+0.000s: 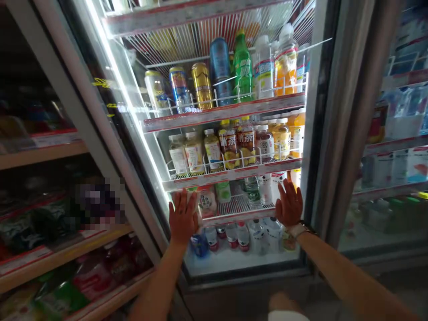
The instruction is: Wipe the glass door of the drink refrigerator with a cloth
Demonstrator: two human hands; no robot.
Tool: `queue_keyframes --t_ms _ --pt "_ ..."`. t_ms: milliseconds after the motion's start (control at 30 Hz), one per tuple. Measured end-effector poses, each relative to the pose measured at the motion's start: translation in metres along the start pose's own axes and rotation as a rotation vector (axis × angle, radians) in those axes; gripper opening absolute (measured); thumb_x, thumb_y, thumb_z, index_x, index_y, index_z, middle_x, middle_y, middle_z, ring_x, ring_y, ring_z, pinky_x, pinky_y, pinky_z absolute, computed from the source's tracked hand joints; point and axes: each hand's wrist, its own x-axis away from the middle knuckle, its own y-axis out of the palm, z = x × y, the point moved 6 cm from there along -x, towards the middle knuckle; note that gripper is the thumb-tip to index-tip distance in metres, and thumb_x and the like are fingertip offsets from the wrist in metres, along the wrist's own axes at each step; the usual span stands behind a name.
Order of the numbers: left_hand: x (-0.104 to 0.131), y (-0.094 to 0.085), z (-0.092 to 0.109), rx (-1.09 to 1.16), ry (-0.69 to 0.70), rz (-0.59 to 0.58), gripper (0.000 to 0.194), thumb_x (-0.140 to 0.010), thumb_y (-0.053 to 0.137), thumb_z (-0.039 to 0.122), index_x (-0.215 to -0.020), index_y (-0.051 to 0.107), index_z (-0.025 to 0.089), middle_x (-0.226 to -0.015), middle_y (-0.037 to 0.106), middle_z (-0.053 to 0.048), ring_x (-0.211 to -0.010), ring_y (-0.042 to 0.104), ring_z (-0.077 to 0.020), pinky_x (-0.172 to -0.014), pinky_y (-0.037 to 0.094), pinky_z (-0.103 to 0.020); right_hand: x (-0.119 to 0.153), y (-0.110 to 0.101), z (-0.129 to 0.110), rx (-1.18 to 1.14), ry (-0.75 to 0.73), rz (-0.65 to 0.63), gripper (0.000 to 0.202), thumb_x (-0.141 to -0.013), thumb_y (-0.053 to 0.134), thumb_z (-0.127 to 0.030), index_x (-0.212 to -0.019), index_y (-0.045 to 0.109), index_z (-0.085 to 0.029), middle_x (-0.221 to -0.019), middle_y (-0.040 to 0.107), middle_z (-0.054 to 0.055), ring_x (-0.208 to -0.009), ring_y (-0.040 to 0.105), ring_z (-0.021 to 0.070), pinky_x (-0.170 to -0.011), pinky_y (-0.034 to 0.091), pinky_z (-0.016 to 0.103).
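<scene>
My left hand is raised with its fingers stretched, palm toward a lit drinks fridge, near the fridge's lower left. Level with it on the lower right, my right hand is spread the same way, a watch on its wrist. Neither hand holds anything. Whether the palms touch the glass front, I cannot tell. A round-labelled container is just right of my left hand. Between the hands, a clear bottle with a green label stands on the shelf.
Cans such as a gold one, a green bottle and an orange drink line the upper shelf. Brown tea bottles stand below. Dark shelves with packaged goods are at left. Another fridge adjoins at right.
</scene>
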Motion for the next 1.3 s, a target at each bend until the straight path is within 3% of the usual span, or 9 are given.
queue_keyframes --t_ms 133,333,567,700,800,933,1100,1200,1300 --pt "0.038 0.000 -0.037 0.001 -0.077 -0.032 0.054 -0.093 0.042 0.023 -0.147 0.042 0.021 -0.154 0.038 -0.012 -0.148 0.024 -0.0269 -0.122 0.018 -0.051 0.007 0.006 0.007 0.028 0.047 -0.022 0.059 -0.093 0.038 -0.028 -0.150 0.036 -0.016 -0.150 0.045 0.015 -0.141 0.040 0.0279 -0.116 0.028 0.050" --pt "0.088 0.006 -0.057 -0.001 -0.145 0.026 0.053 -0.094 0.039 0.020 -0.147 0.041 0.019 -0.156 0.033 -0.014 -0.148 0.021 -0.0265 -0.121 0.024 -0.049 0.011 0.008 0.010 0.059 0.068 -0.020 0.058 -0.090 0.039 -0.030 -0.145 0.043 -0.012 -0.149 0.045 0.018 -0.140 0.040 0.0318 -0.115 0.028 0.054" --pt "0.168 0.018 -0.047 -0.006 -0.205 0.022 0.068 -0.093 0.043 0.016 -0.155 0.017 0.021 -0.162 0.014 -0.015 -0.149 0.015 -0.0311 -0.120 0.024 -0.054 0.009 0.004 0.004 0.097 -0.022 0.077 0.058 -0.090 0.040 -0.028 -0.145 0.043 -0.009 -0.147 0.047 0.021 -0.138 0.042 0.0337 -0.113 0.032 0.054" --pt "0.220 0.028 -0.037 0.016 -0.292 -0.012 0.074 -0.090 0.048 0.011 -0.155 0.016 0.025 -0.163 0.014 -0.013 -0.148 0.016 -0.0321 -0.119 0.027 -0.055 0.012 0.007 0.010 0.121 -0.020 0.088 0.058 -0.091 0.039 -0.032 -0.143 0.046 -0.007 -0.145 0.048 0.023 -0.138 0.043 0.0343 -0.114 0.032 0.052" --pt "0.236 0.030 -0.031 0.059 -0.307 0.003 0.072 -0.090 0.048 0.011 -0.155 0.019 0.027 -0.162 0.015 -0.011 -0.148 0.014 -0.0309 -0.120 0.026 -0.054 0.013 0.007 0.011 0.122 -0.015 0.073 0.059 -0.092 0.038 -0.032 -0.143 0.045 -0.003 -0.146 0.046 0.025 -0.139 0.041 0.0367 -0.114 0.032 0.055" --pt "0.217 0.031 -0.030 0.070 -0.344 0.013 0.071 -0.092 0.046 0.014 -0.155 0.015 0.023 -0.162 0.013 -0.015 -0.148 0.009 -0.0326 -0.119 0.022 -0.059 0.009 0.002 0.005 0.111 -0.027 0.100 0.060 -0.093 0.036 -0.032 -0.147 0.041 -0.007 -0.149 0.044 0.023 -0.140 0.040 0.0356 -0.116 0.030 0.051" --pt "0.146 0.028 -0.029 0.130 -0.475 0.100 0.068 -0.095 0.044 0.019 -0.155 0.014 0.019 -0.162 0.010 -0.018 -0.149 0.007 -0.0361 -0.117 0.017 -0.066 0.003 -0.004 -0.010 0.112 -0.083 0.136 0.060 -0.093 0.036 -0.027 -0.150 0.036 -0.009 -0.150 0.043 0.022 -0.140 0.039 0.0371 -0.112 0.033 0.060" --pt "0.103 0.025 -0.016 0.197 -0.536 0.171 0.066 -0.097 0.042 0.024 -0.156 0.012 0.019 -0.163 0.007 -0.017 -0.149 0.002 -0.0352 -0.119 0.010 -0.065 0.003 -0.002 -0.010 0.096 -0.065 0.106 0.060 -0.094 0.035 -0.026 -0.152 0.032 -0.011 -0.153 0.039 0.021 -0.142 0.036 0.0366 -0.113 0.031 0.062" --pt "0.081 0.024 0.011 0.255 -0.505 0.156 0.067 -0.098 0.042 0.029 -0.156 0.010 0.020 -0.164 0.003 -0.015 -0.150 -0.002 -0.0351 -0.119 0.007 -0.065 0.005 -0.001 -0.005 0.111 -0.080 0.117 0.061 -0.094 0.036 -0.026 -0.153 0.031 -0.013 -0.154 0.038 0.020 -0.143 0.034 0.0345 -0.115 0.030 0.058"
